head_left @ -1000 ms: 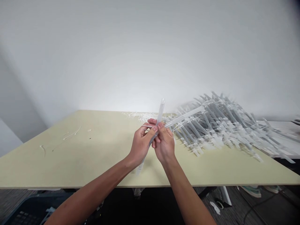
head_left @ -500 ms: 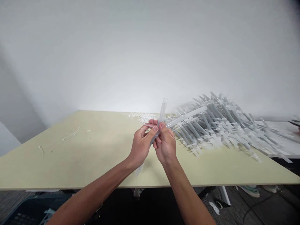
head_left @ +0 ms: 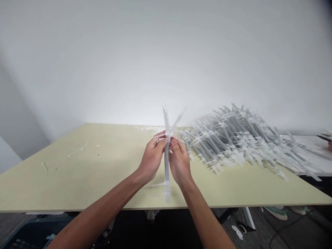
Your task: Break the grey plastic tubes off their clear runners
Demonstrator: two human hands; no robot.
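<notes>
pale table (head_left: pixel 77 183) — clear plastic tube (head_left: pixel 167 169) between hands (head_left: pixel 151 158)

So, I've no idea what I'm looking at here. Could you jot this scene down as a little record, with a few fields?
left hand: gripping a clear plastic tube, held upright
right hand: gripping the same tube, right beside the left hand
nearest things: a heap of similar tubes, to the right of the hands
surface: a pale table
also on table: thin white plastic scraps, to the left
</notes>
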